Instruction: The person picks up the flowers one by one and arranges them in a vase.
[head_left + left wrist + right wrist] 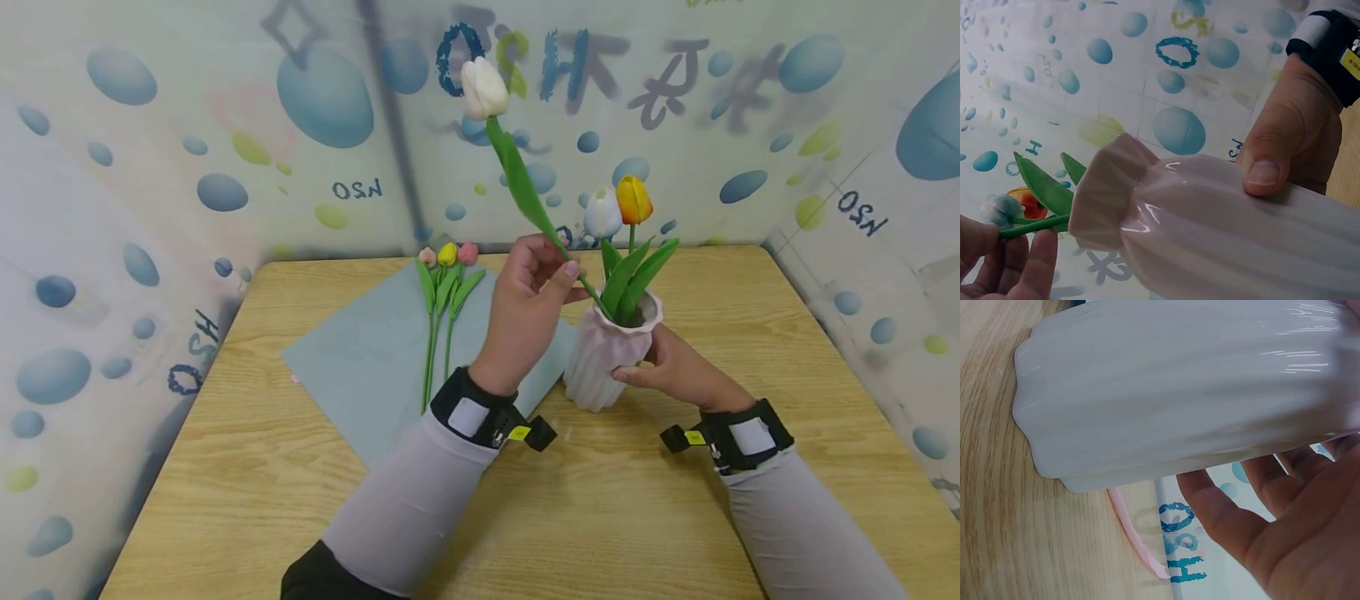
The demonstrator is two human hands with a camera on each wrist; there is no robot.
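Observation:
A white artificial tulip (pixel 484 88) leans up to the left, its green stem pinched between the thumb and fingers of my left hand (pixel 534 292). The stem's lower end passes over the rim of a pale pink, ribbed ceramic vase (pixel 603 358). In the left wrist view the left hand (pixel 1016 262) grips the stem right by the ruffled rim. My right hand (pixel 678 367) holds the vase around its right side, thumb in front; the right wrist view shows its fingers (pixel 1216 512) against the wall. Another white tulip (pixel 602 213) and an orange-yellow tulip (pixel 634 200) stand in the vase.
Left of the vase, a grey-blue sheet (pixel 352 350) lies on the wooden table (pixel 600 517). On it are three smaller tulips (pixel 447 287), two pink and one yellow. A pink ribbon (pixel 1132 534) lies behind the vase. A patterned backdrop (pixel 225 108) rises at the table's back edge.

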